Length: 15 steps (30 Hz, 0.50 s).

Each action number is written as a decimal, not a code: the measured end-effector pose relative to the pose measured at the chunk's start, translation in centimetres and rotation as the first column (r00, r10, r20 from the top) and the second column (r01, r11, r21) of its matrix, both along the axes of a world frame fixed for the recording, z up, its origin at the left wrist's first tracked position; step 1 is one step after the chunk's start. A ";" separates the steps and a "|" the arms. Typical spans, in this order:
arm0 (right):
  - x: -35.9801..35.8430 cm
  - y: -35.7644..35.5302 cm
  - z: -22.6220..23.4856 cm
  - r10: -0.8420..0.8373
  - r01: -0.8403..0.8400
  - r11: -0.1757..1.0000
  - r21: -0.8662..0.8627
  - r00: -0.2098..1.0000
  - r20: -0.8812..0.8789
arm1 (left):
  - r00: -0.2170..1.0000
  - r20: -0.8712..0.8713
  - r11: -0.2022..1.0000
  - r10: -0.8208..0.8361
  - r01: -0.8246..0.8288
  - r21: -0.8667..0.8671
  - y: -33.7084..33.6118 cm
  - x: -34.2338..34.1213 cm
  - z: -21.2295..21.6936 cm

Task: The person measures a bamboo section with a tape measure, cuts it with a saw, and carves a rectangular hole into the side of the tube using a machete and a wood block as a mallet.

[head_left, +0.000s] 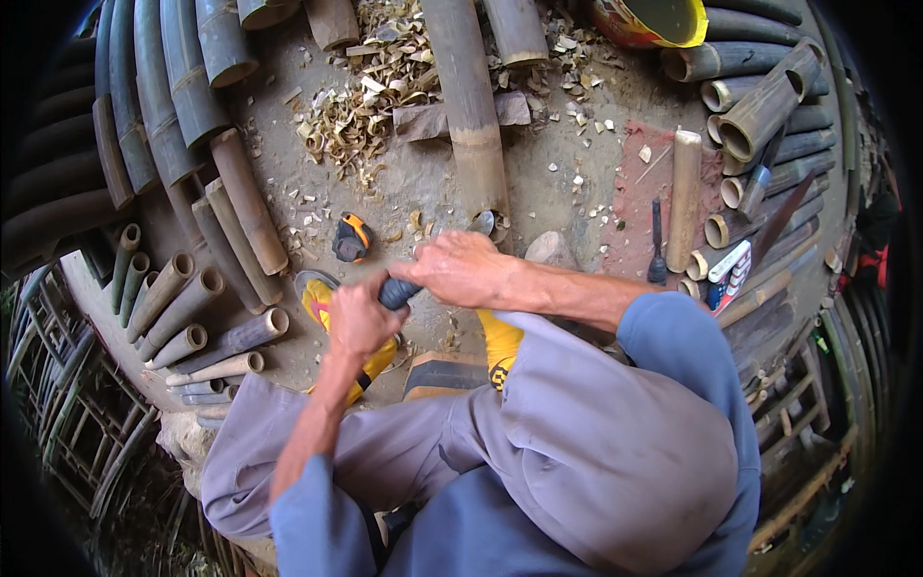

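Note:
My left hand [358, 317] and my right hand [461, 269] are both closed around a dark-handled tool [397, 291], its grey metal end [484, 224] poking out beyond the right hand. That end sits at the near end of a long bamboo pole [469, 106] that runs away from me across the dirt ground. My feet in yellow socks [500, 341] and sandals rest below the hands. My knees in grey trousers fill the lower view.
Bamboo poles are stacked at left [183, 87] and right [760, 115]. Wood chips [370, 91] litter the ground. A black-and-orange tape measure [352, 238] lies left of the hands. A short wooden billet [685, 197], a chisel [657, 245] and a stone [550, 248] lie right.

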State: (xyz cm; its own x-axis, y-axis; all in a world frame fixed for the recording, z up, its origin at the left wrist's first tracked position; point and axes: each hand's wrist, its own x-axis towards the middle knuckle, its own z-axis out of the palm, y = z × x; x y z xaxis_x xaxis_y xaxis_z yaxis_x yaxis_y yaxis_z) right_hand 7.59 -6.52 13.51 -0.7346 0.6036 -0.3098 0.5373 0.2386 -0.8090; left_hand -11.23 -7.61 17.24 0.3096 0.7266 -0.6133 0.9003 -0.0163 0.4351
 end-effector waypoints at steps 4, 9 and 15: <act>0.3 -0.2 0.0 -0.296 0.301 0.949 0.091 0.953 -0.062 | 0.947 -0.069 0.946 -0.315 0.319 0.053 5.2 0.5 1.2; 0.5 -0.2 -0.1 -0.615 0.637 0.757 0.144 0.769 -0.171 | 0.762 -0.112 0.736 -0.638 0.646 0.202 11.3 3.9 2.4; 2.3 0.0 -0.4 -0.830 0.866 0.495 -0.065 0.449 -0.332 | 0.454 -0.248 0.442 -0.856 0.891 0.105 15.7 12.3 4.8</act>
State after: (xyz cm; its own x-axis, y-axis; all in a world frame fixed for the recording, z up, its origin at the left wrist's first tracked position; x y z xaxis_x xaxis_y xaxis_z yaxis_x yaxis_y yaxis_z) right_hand 9.93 -6.55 13.14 0.1255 0.9882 -0.0875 0.2712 -0.1190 -0.9551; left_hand 1.11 8.06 22.07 0.7759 0.2209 -0.5909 0.4023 -0.8948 0.1938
